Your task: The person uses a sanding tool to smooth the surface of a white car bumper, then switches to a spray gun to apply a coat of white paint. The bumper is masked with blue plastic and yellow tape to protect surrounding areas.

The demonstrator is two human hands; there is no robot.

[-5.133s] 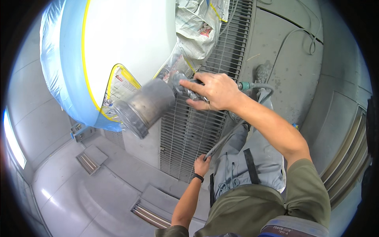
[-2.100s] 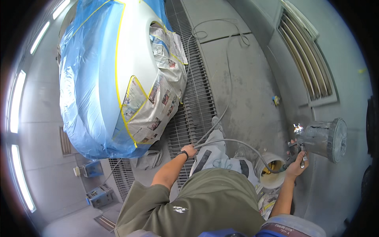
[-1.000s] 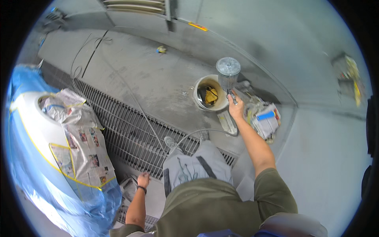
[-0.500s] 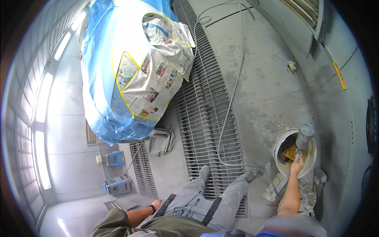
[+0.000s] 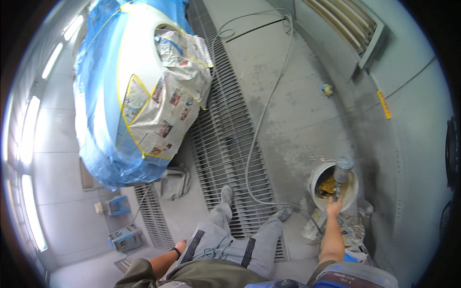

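My right hand is closed around the handle of what looks like a spray gun with a grey, paint-coated cup. It is held above a white bucket, whose inside shows a crumpled yellowish lump. Beside my thigh hangs my left hand, with a dark band at the wrist; its fingers are mostly hidden, so its grip does not show. A grey air hose curves over the floor and runs toward the bucket.
A car masked with blue film, newspaper and yellow tape stands at the left. Floor grating runs under my feet. Blue-grey stands sit near the left wall. Crumpled paper lies by the right wall.
The view has turned a little, so the car, bucket and hose appear farther left. My right hand still holds the spray gun over the bucket; my left hand stays by my thigh.
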